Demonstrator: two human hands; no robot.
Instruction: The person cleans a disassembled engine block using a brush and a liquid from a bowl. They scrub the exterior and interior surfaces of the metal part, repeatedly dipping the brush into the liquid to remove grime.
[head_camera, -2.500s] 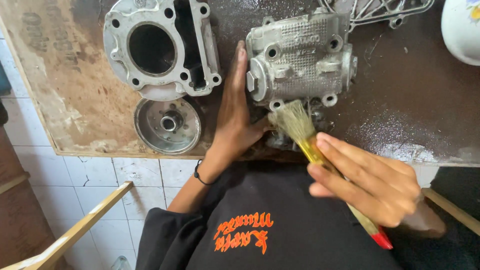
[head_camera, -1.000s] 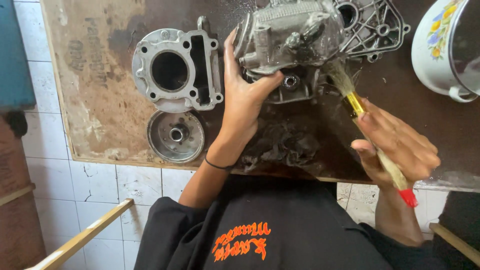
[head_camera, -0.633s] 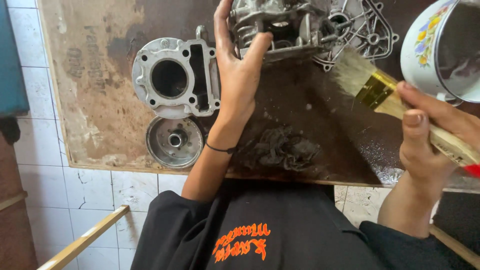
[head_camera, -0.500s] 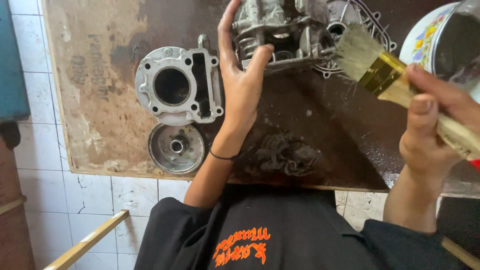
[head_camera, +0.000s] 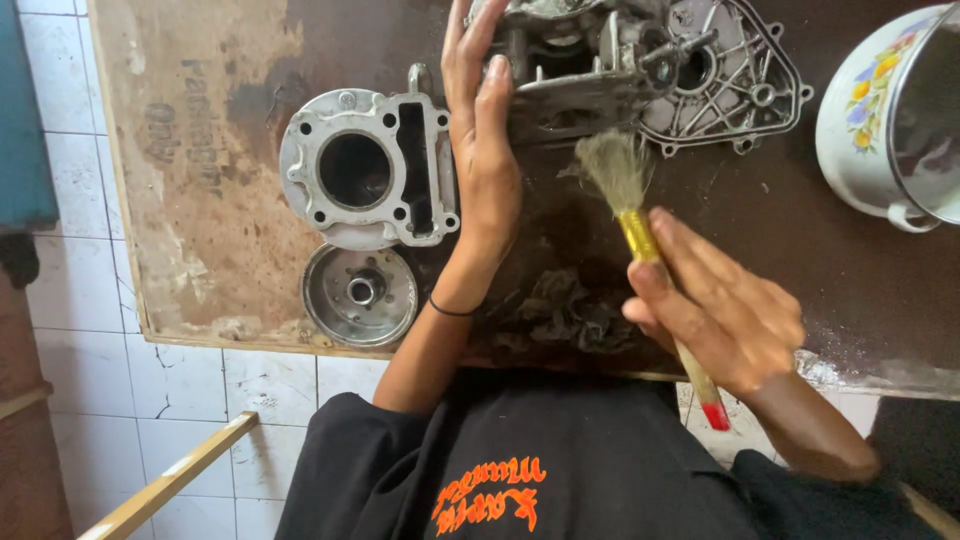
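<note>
Left hand (head_camera: 480, 150) clamps the tipped-up cylinder head (head_camera: 570, 60) at the board's far edge, right hand (head_camera: 725, 310) pinching the paintbrush (head_camera: 640, 225), bristles just under it; scrubbing underway, I'd say, needing contact next.

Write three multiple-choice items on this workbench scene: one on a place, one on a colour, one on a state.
1. Where does the round flywheel lie?
A. Inside the enamel pot
B. Near the board's front edge, just below the cylinder block
C. Under the dark rag

2. What colour is the tip of the paintbrush handle?
A. Red
B. Blue
C. Green

3. How does the cylinder head stand?
A. Untouched on the board
B. Gripped by the left hand
C. Sunk in the pot

Answers:
1 B, the disc sits directly below the block by the board's edge.
2 A, a red end pokes out below the right hand.
3 B, the fingers wrap its left side.
</note>
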